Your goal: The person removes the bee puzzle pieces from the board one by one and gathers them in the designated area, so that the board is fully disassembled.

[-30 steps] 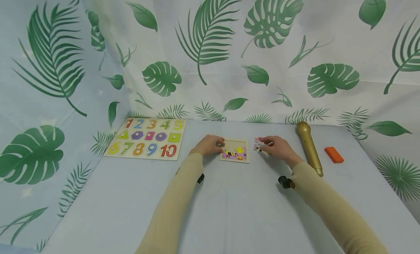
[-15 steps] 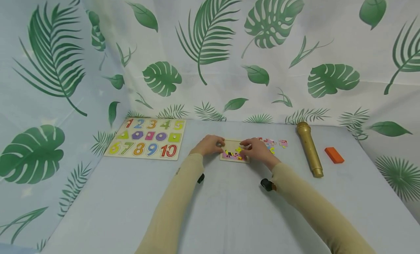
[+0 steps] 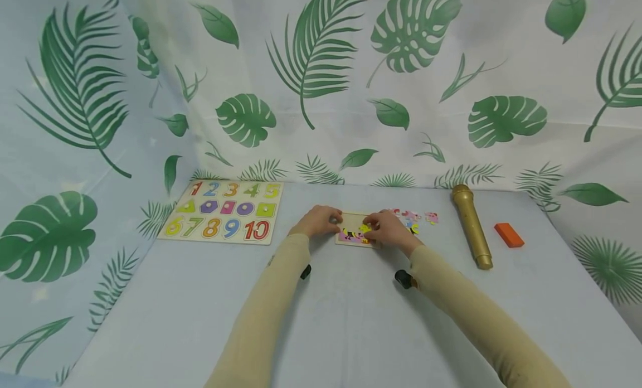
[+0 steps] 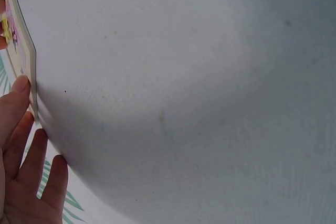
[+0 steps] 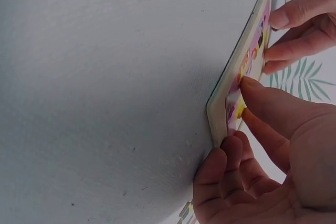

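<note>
A small wooden jigsaw puzzle tray [image 3: 357, 214] lies mid-table, with pink and yellow pieces along its near side. My left hand [image 3: 319, 221] holds the tray's left edge; the left wrist view shows the thumb [image 4: 20, 85] at the rim, other fingers spread past the corner. At the tray's right side, my right hand [image 3: 390, 228] pinches a yellow-and-pink puzzle piece [image 5: 240, 109] between thumb and index finger, down in the tray. Its other fingers [image 5: 211, 167] rest around the tray's right edge. The hand partly hides the piece. Several loose puzzle pieces [image 3: 412, 216] lie right of the tray.
A number-and-shape puzzle board [image 3: 225, 214] lies at the back left. To the right are a gold microphone [image 3: 471, 226] and an orange block [image 3: 509, 235]. A leaf-print cloth [image 3: 321, 137] hangs behind the table.
My right hand has moved left from the loose pieces to the tray, bringing a piece with it, then shifted slightly further left. The left hand has stayed at the tray's left edge.
</note>
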The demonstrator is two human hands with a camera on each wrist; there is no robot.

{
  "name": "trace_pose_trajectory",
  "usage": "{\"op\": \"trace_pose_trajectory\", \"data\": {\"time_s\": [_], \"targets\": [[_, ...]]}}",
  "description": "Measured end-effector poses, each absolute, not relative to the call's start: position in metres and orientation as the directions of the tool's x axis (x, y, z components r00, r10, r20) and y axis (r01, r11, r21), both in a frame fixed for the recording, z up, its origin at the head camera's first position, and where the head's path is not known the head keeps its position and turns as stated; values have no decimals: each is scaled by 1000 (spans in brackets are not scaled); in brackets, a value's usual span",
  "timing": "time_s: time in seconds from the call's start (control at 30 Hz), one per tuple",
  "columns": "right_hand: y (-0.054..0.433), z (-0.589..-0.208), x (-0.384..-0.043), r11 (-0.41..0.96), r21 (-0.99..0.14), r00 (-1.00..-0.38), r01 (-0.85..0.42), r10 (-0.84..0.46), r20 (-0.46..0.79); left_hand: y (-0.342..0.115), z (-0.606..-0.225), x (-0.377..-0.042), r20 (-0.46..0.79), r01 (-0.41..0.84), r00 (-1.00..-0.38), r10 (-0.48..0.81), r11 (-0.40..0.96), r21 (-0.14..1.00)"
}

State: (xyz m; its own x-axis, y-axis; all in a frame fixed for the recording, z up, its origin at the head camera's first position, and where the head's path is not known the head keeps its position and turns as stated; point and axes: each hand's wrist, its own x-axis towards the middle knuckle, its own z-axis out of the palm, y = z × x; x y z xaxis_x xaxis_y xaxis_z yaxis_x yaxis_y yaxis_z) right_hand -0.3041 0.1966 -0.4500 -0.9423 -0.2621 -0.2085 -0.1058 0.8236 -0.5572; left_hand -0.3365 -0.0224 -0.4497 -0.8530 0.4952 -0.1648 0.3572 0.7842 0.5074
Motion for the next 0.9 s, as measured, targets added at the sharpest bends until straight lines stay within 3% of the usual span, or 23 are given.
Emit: {"op": "trace_pose_trajectory", "data": {"time_s": [0.9], "targets": [[195, -449, -303, 806, -587, -946, -82, -248, -208, -20, -450, -337, -155, 374, -848, 506, 780, 501]]}}
